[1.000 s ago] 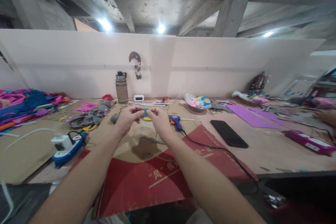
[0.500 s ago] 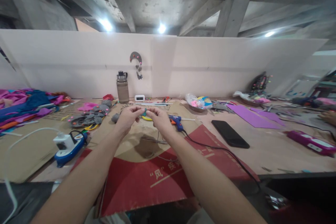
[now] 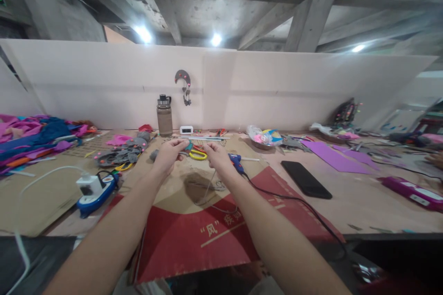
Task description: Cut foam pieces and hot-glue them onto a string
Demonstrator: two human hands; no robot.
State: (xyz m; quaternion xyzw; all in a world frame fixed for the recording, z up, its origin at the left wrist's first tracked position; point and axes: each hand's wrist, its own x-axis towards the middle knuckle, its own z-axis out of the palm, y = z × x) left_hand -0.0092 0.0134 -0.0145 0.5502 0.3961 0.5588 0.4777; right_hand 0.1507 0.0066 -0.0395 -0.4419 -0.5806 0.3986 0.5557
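Note:
My left hand is closed in a pinch on a small teal piece, perhaps felt or fabric. A short distance to its right, my right hand pinches a thin grey cord. That cord hangs below the right hand and trails in loops onto the cardboard. Behind and between the hands lie scissors with yellow handles. Just right of my right hand is a blue glue gun, partly hidden by the hand. The fingertips are too small to show how the cord is gripped.
Grey felt pieces and a power strip lie left. A bottle and small clock stand behind. Rightward are a phone, purple sheets and a magenta device. A co-worker's hand shows far right.
My hands have drawn apart, the right one shifting rightward. The teal piece stays with my left hand, and more of the yellow scissors shows between them. The view has shifted slightly.

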